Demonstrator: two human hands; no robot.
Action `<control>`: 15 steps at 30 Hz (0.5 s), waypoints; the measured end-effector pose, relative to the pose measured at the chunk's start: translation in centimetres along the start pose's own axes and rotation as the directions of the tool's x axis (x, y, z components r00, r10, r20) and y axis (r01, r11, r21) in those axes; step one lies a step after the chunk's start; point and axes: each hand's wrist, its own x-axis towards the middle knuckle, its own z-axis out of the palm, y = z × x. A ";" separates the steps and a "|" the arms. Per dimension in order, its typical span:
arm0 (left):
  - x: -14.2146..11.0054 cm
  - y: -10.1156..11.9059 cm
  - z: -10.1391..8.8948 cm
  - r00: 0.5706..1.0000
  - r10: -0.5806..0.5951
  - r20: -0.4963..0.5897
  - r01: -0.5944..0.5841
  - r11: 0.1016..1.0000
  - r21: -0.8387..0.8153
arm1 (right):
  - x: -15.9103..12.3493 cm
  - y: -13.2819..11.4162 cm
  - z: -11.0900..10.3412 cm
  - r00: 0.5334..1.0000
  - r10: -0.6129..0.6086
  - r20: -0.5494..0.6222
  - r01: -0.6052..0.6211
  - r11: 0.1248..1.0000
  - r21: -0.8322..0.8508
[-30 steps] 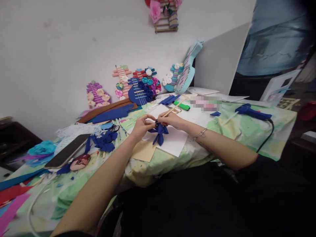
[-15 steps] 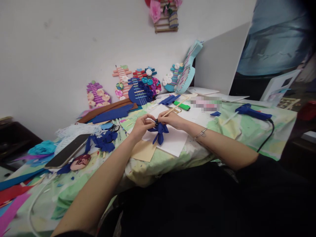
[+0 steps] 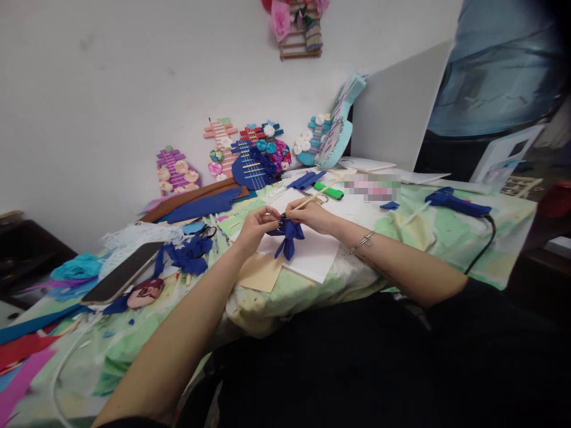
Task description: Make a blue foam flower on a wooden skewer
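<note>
Handling a blue petalled flower [image 3: 289,242] at its gathered end

Location: The blue petalled flower hangs between both hands, petals downward, above the white paper sheet [image 3: 319,261] and near the tan sheet [image 3: 259,273]. Petal count cannot be told; several overlap.

Hand state: The left hand [image 3: 260,228] is nearly closed, thumb and fingers pinched on the top of the flower. The right hand [image 3: 310,215] is likewise closed in a pinch at the same end, fingertips close to those of the left. One pale wooden stick [image 3: 320,192] slants up and away from the right-hand grip; its near end is hidden.

Handling properties (judged): The flower is probably very light, soft and flexible, with low slip against bare skin. The petals are likely to crease or pull loose under pressure. Take hold at the narrow gathered end; avoid squeezing the petal tips. The stick is likely stiff and light; grip it along the shaft.

Count of surrounding items:
- Glue gun [image 3: 459,204]: one, lying at the right.
- Smartphone [image 3: 122,274]: one, at the left.
- Scissors [image 3: 322,200]: one pair, partly hidden behind the right hand.
- Bright green object [image 3: 329,191]: one; type unclear.
- Guitar-shaped crafts [image 3: 250,168]: at least six, at the wall; overlap prevents an exact count.
- Blue scraps [image 3: 190,254]: several, heaped; not countable.
</note>
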 end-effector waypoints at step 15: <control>-0.1 0.3 0.1 0.999 0.045 -0.028 -0.045 0.999 -0.026 | 0.0 -0.2 -0.1 1.000 0.021 0.023 -0.023 0.997 0.080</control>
